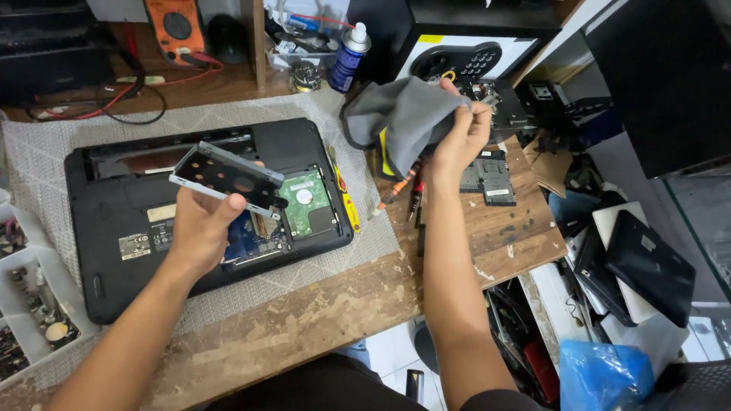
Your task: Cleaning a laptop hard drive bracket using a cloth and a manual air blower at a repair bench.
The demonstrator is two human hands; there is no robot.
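A silver metal bracket (pixel 226 179) with round holes is gripped by the left hand (pixel 202 228) left of the frame's centre, the thumb laid along its lower edge and the fingers hidden behind it; the bracket is held tilted just above an upturned black laptop (pixel 114 213), whose opened bay shows a hard drive (pixel 307 199) with a green circuit board. The laptop lies on a grey woven mat (pixel 46 144) spread over a worn wooden table (pixel 320 312). A crumpled grey cloth (pixel 400 122) is pinched between thumb and fingers of the right hand (pixel 461 137) in the upper middle of the frame, raised clear of the table. A yellow-handled tool (pixel 348 204) is seen beside the laptop's right edge, and orange and red screwdrivers (pixel 403 190) lie under the cloth. A blue spray can (pixel 349 57) stands at the upper centre, and an orange multimeter (pixel 175 27) at the upper left.
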